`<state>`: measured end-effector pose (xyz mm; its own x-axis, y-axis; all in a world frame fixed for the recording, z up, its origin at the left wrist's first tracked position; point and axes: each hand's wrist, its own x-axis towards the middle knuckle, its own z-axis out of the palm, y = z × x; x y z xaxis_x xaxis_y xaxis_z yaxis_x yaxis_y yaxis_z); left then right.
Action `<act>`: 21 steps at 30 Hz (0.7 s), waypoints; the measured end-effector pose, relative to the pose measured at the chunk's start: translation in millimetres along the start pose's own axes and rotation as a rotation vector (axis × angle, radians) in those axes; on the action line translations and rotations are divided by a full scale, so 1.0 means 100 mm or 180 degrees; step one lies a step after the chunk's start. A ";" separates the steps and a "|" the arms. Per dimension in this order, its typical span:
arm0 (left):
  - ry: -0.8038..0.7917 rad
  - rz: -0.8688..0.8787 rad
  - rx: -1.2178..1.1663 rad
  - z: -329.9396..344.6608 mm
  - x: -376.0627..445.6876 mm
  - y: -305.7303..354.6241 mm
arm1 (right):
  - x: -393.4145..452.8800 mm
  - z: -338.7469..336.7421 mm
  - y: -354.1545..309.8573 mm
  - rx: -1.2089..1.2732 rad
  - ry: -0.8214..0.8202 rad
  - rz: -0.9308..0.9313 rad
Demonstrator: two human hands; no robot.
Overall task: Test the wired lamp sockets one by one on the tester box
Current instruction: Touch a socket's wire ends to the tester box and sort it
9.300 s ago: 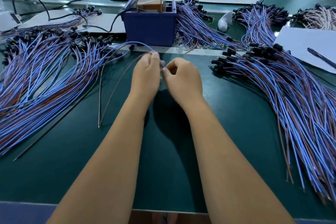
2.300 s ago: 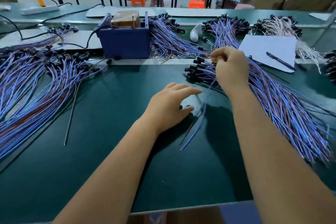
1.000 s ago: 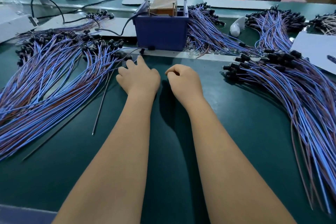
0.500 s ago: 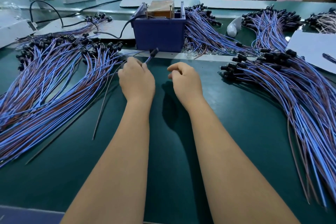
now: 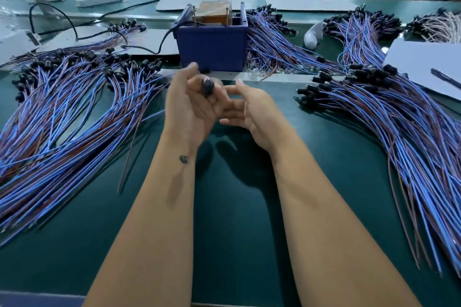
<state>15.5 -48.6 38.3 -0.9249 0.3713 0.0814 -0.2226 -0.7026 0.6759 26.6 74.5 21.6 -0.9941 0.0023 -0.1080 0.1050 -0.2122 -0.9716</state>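
Fingers of the left hand are seen curled loosely, palm turned up, around a small black lamp socket, which is blurred; whether it is truly pinched or only cradled cannot be told. Beside it the right hand is held with its fingers spread and relaxed, their tips near the left hand, nothing being gripped. Both hands are raised over the dark green table. To the left, a large fan of blue and brown wired sockets is laid out on the table, and a second fan is spread to the right. Beyond the hands, the blue tester box is set upright, a black cable running from its left side. Further bundles are piled behind the box, and a white sheet with a pen is placed at far right.
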 end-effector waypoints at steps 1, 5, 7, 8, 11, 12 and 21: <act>-0.0108 -0.0308 0.0393 0.03 -0.01 -0.03 | -0.01 0.00 -0.01 0.0126 0.0000 0.0018; -0.0414 -0.1054 0.2198 0.10 -0.02 -0.21 | -0.08 -0.08 -0.03 0.0571 0.0220 -0.0155; -0.0456 -0.1158 0.2531 0.11 -0.03 -0.27 | -0.12 -0.14 -0.03 0.0798 0.0334 -0.0233; -0.0447 -0.1165 0.2609 0.11 -0.03 -0.28 | -0.12 -0.16 -0.04 0.0899 0.0369 -0.0254; -0.0269 -0.1009 0.2552 0.11 -0.01 -0.30 | -0.12 -0.18 -0.05 0.1047 0.0418 -0.0317; -0.0147 -0.0923 0.2494 0.10 0.00 -0.30 | -0.11 -0.19 -0.06 0.1108 0.0432 -0.0356; 0.1702 0.0051 0.2928 -0.12 0.19 -0.26 | -0.02 -0.17 -0.02 0.0471 0.0475 -0.0358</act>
<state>-0.1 -30.6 13.6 -0.9907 -0.1059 -0.0859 -0.0973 0.1070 0.9895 29.2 91.9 19.8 -0.9835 0.1763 -0.0414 -0.0220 -0.3433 -0.9390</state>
